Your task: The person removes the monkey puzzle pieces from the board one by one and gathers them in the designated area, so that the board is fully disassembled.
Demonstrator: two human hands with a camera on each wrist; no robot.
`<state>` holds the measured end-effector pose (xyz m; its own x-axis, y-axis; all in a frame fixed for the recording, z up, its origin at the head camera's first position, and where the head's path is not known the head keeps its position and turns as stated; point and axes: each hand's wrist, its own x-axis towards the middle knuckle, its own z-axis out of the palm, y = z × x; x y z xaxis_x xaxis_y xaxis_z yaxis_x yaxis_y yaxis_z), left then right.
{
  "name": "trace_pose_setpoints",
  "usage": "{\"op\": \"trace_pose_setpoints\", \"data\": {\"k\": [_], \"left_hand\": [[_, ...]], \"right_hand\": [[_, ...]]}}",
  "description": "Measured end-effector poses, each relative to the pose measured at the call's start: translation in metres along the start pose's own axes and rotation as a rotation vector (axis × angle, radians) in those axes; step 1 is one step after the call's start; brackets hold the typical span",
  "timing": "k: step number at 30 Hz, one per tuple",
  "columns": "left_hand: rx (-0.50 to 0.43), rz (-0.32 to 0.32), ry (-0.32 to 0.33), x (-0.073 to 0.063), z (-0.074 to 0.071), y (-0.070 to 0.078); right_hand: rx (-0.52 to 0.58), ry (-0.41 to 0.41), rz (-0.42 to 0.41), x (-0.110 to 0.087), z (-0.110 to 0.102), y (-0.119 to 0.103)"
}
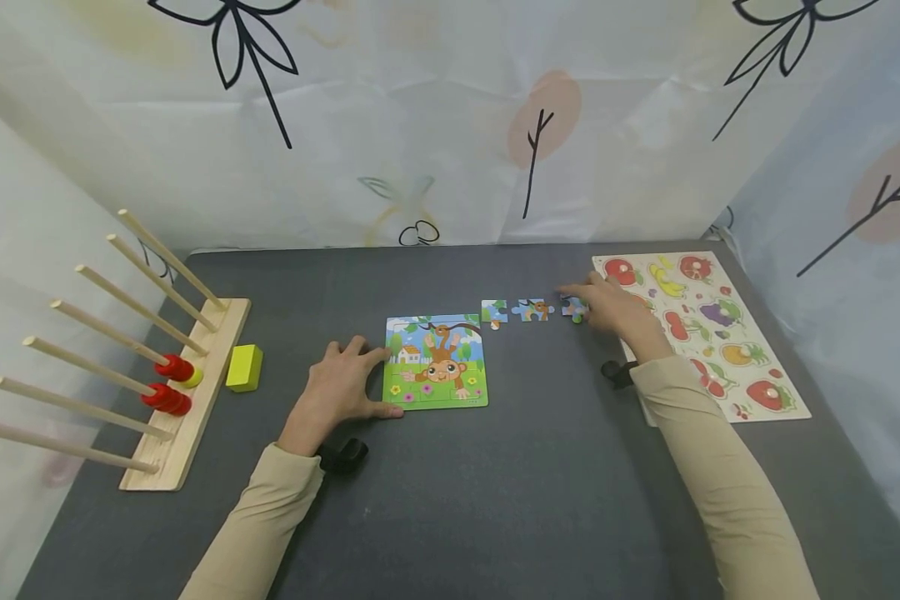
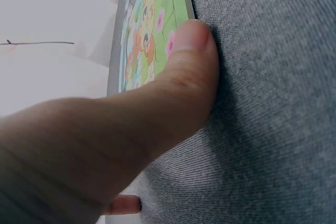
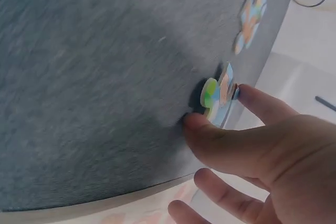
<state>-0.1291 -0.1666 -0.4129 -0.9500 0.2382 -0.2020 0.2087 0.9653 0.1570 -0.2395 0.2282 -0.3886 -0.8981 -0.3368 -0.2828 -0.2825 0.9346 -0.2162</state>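
A monkey jigsaw puzzle (image 1: 435, 367) lies flat in its tray on the dark table. At its left side is my left hand (image 1: 337, 387), fingers spread; in the left wrist view the thumb (image 2: 191, 51) touches the puzzle's edge. Three loose pieces lie behind and to the right of the puzzle: a green and blue piece (image 1: 494, 312), a middle piece (image 1: 532, 310) and a right-hand piece (image 1: 573, 307). My right hand (image 1: 618, 312) has thumb and index finger on opposite sides of that right-hand piece (image 3: 223, 95), pinching it close to the table.
A wooden peg rack (image 1: 187, 400) with red and yellow rings stands at the left, a yellow block (image 1: 244, 367) beside it. At the right, a fruit picture board (image 1: 742, 333) lies partly under my right forearm. A patterned cloth (image 1: 450, 125) hangs behind the table.
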Motion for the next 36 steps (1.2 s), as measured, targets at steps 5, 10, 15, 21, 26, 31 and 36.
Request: {"op": "trace_pose_setpoints", "data": {"k": [5, 10, 15, 21, 26, 31, 36], "left_hand": [[0.004, -0.006, -0.007, 0.000, 0.000, 0.001], [0.002, -0.005, -0.007, 0.000, 0.000, 0.002], [-0.004, -0.004, -0.007, -0.001, -0.001, 0.002], [-0.001, -0.010, -0.015, -0.002, -0.002, 0.002], [0.005, -0.008, -0.019, -0.001, -0.002, 0.002], [0.005, -0.010, -0.021, 0.000, 0.000, 0.001], [0.004, -0.011, -0.014, -0.001, 0.000, 0.002]], "right_hand": [[0.012, -0.008, 0.010, 0.001, 0.002, 0.005], [0.044, 0.049, -0.039, 0.003, 0.008, 0.006], [0.049, 0.082, -0.036, 0.002, 0.013, 0.004], [0.034, 0.119, -0.024, -0.001, 0.012, -0.006], [0.028, 0.171, -0.064, -0.003, 0.013, -0.024], [0.041, 0.200, -0.117, -0.003, 0.019, -0.047], [0.082, 0.194, -0.156, -0.003, 0.026, -0.071]]}}
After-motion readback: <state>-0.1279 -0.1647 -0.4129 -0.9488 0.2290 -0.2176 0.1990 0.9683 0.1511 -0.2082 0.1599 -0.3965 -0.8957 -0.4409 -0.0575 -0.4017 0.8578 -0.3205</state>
